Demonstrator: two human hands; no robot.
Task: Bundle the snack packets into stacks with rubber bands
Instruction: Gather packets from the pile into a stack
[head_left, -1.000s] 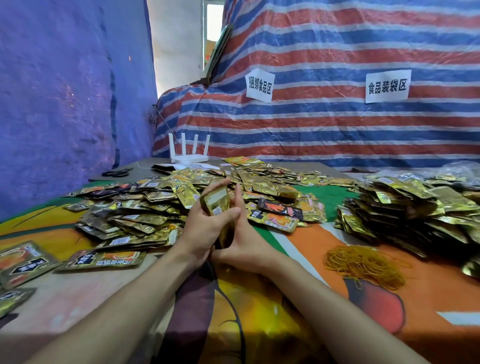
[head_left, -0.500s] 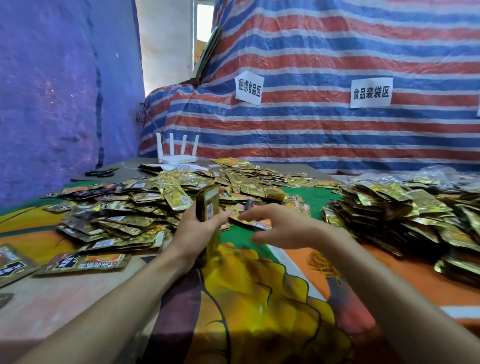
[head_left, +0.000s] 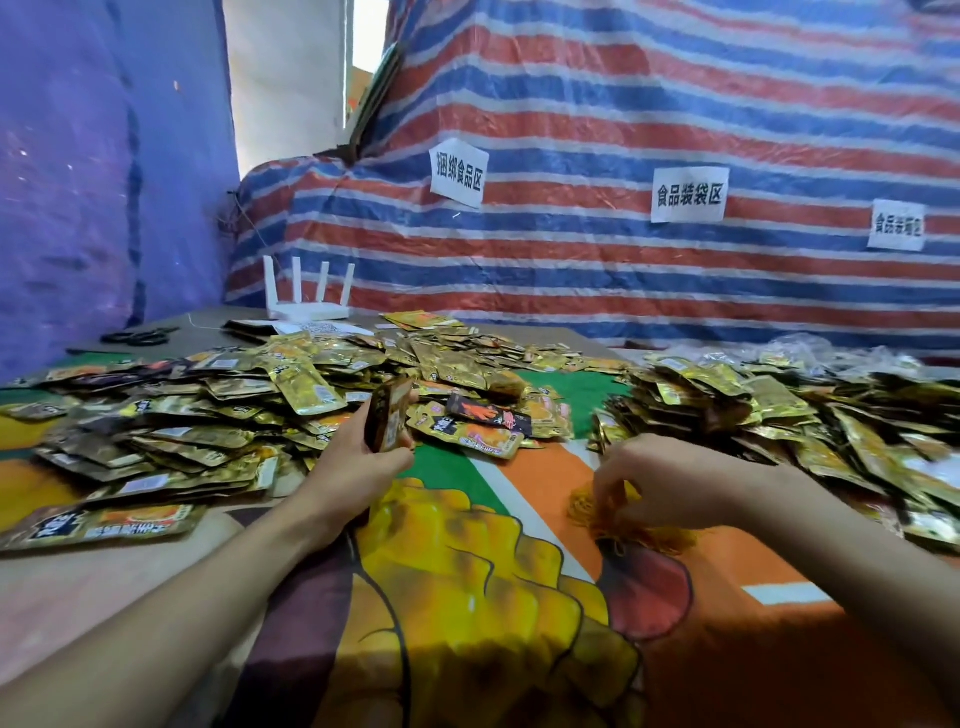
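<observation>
My left hand (head_left: 358, 467) grips an upright stack of gold snack packets (head_left: 387, 420) just above the table, near the middle. My right hand (head_left: 670, 480) reaches down into a heap of orange-yellow rubber bands (head_left: 644, 535) on the cloth to the right, and its curled fingertips pinch at the bands. A wide pile of loose gold packets (head_left: 208, 415) spreads over the left and back of the table. Another big heap of packets (head_left: 779, 415) lies at the right.
A bright printed cloth (head_left: 493, 597) covers the table. At the back left stand a white router (head_left: 306, 299) and black scissors (head_left: 140, 338). A striped tarp with paper labels (head_left: 688, 195) rises behind, and a blue wall is on the left.
My right hand left the packet stack and swung right, down into the rubber bands. The left hand kept the stack and tilted it a little.
</observation>
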